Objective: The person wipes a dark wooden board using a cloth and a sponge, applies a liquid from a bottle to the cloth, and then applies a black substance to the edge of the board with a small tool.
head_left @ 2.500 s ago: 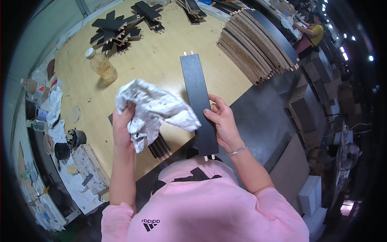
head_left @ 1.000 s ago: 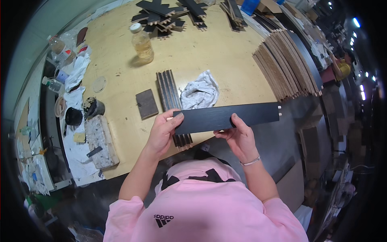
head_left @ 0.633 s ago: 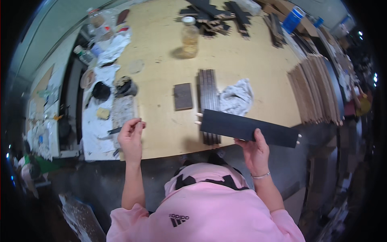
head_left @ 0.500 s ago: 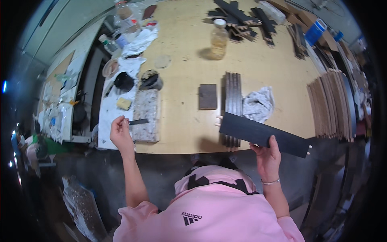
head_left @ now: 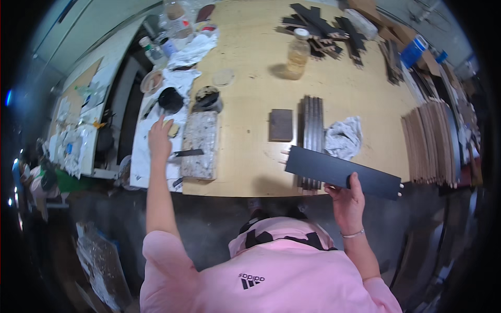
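Note:
My right hand [head_left: 348, 203] grips a dark flat board [head_left: 334, 168] with pale dowels at both ends, thumb on top and fingers beneath. It is held tilted over the table's front edge. My left hand [head_left: 159, 136] reaches out with its fingers extended, beside a yellow sponge [head_left: 174, 130] and just short of a black cup [head_left: 170, 99]. Whether the fingertips touch the sponge I cannot tell. A putty knife with a dark blade [head_left: 189, 153] lies with its blade over a stained, plastic-wrapped block [head_left: 200, 138]. A small brown block [head_left: 281, 125] sits mid-table.
Upright dark strips [head_left: 311, 125] stand in a row beside a crumpled white cloth [head_left: 344, 136]. A bottle of yellowish liquid [head_left: 297, 55] stands farther back. Dark slats [head_left: 318, 28] pile up at the far side, and stacked boards [head_left: 430, 143] line the right. A stained tub [head_left: 208, 99] stands behind the wrapped block.
My left hand has let go of the putty knife and moved forward toward the sponge and black cup. The right hand keeps the board in nearly the same place.

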